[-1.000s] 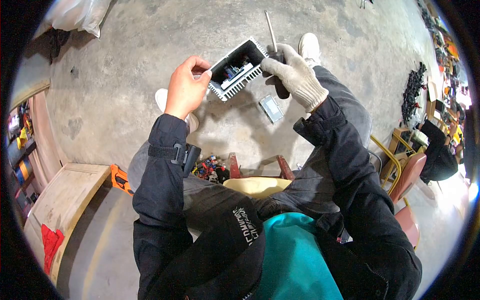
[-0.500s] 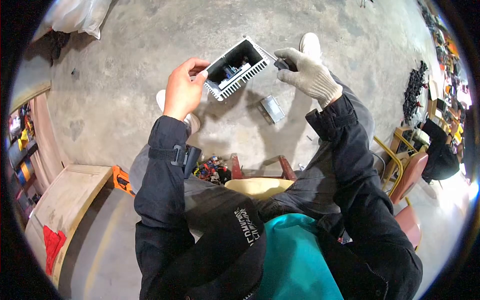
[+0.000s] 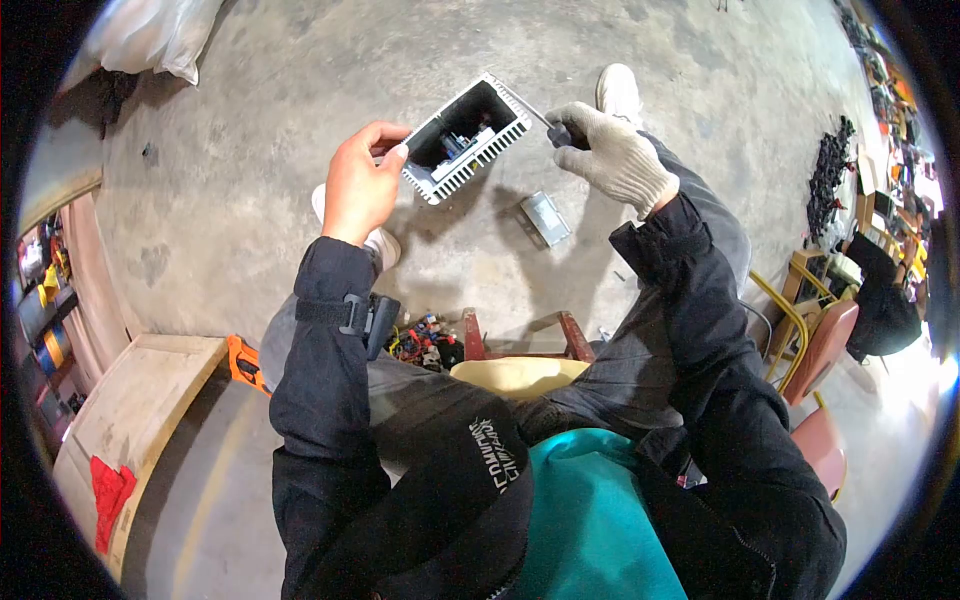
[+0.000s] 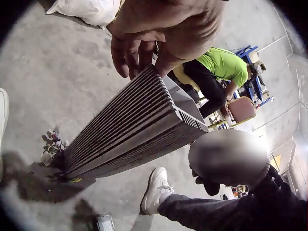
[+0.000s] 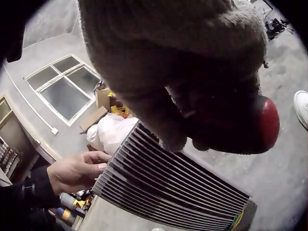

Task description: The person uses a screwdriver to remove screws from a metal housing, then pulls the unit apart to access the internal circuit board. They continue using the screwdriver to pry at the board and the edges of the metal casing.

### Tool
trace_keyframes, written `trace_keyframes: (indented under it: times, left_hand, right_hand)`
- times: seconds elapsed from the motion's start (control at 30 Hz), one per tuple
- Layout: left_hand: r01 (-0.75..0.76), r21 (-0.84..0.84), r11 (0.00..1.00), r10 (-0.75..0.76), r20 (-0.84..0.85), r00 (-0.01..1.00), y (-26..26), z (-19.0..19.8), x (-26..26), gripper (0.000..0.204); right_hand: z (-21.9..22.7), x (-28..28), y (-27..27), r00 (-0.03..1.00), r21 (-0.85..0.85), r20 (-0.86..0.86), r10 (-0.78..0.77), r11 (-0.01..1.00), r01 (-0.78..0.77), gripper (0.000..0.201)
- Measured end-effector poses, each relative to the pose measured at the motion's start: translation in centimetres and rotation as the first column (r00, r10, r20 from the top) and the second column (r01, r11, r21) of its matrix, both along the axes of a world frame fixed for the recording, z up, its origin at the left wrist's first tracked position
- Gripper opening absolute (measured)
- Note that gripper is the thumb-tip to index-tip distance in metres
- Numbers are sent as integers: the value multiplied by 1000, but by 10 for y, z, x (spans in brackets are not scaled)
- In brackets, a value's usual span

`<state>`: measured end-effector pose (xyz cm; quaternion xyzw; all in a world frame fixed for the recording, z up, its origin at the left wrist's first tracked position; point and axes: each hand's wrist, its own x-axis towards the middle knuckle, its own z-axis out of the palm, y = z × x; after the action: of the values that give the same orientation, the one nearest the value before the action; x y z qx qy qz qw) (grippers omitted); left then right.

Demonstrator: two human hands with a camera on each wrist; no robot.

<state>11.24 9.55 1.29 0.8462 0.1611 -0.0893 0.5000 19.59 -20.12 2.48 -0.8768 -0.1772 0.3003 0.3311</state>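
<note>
My bare left hand [image 3: 362,185] grips the near left end of a finned metal housing [image 3: 484,158], thumb and fingers on its rim. The housing is held above the floor with its open side towards me, and a circuit board [image 3: 458,146] shows inside. My right hand [image 3: 618,162], in a knitted work glove, holds a screwdriver [image 3: 561,134] by its dark handle. Its thin shaft points up and left, along the housing's right edge. In the right wrist view the handle's red end [image 5: 270,124] sticks out of the glove; the tip is hidden there.
A flat grey rectangular piece [image 3: 546,219] lies on the concrete floor below the housing. Colourful small parts [image 3: 425,341] are heaped beside a stool [image 3: 520,376]. A wooden bench [image 3: 140,385] stands at left, a pink chair [image 3: 822,350] at right. Another person [image 4: 224,72] sits beyond.
The screwdriver has turned from pointing away from me to slanting left at the housing's edge. My gloved hand has shifted right, and the housing has moved slightly left.
</note>
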Motion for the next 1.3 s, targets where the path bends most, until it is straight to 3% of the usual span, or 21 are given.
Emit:
trace_keyframes:
  times: [0.13, 0.2, 0.3, 0.5, 0.63, 0.7, 0.93, 1.03, 1.1, 1.17, 1.23, 1.3]
  left_hand:
    - [-2, -10, 1000, 2, 4, 1000, 1, -2, 0, 15]
    - [7, 12, 1000, -7, -5, 1000, 1, -1, 1, 13]
    - [-2, 20, 1000, 2, -38, 999, 2, -2, 2, 13]
    - [10, 32, 999, -9, -47, 999, 3, -1, 2, 17]
    - [-21, -19, 1000, 21, 15, 1000, 2, -5, 0, 19]
    - [-7, 0, 1000, 7, 7, 1000, 2, -5, -1, 21]
    - [3, 49, 999, -2, -17, 1000, 1, 3, 1, 18]
    - [-1, 45, 999, 1, -14, 1000, 1, 4, 1, 17]
    - [-11, 31, 999, 12, -35, 999, 1, 5, 1, 17]
    - [-22, 26, 999, 23, -33, 999, 1, 4, 0, 17]
    - [-31, 16, 999, 31, -28, 999, 3, 0, 0, 17]
    - [-8, 34, 999, 8, -4, 1000, 5, -4, 0, 19]
  right_hand:
    - [-6, -4, 0, 997, -44, 6, -79, 996, 79, 40]
    - [-2, -3, 2, 1000, -42, -11, 18, 999, -19, 38]
    - [-5, -2, 0, 998, -46, 51, 43, 998, -41, 36]
    - [-11, -5, -1, 989, -86, 149, 17, 996, -5, 31]
    - [-3, -4, 3, 995, -73, 93, 19, 997, -12, 39]
    - [0, -6, 9, 991, 47, 107, -81, 996, 76, 30]
    - [20, -18, 32, 963, 182, 14, -269, 948, 262, 36]
    - [23, -32, 40, 978, 367, 175, -117, 929, 45, 46]
    - [26, -46, 46, 988, 329, 147, 45, 940, -92, 51]
    - [26, -62, 51, 966, 159, 123, 226, 957, -244, 66]
    - [13, -76, 51, 940, 121, 86, 330, 933, -339, 75]
    - [13, -80, 51, 933, 99, 127, 335, 932, -348, 80]
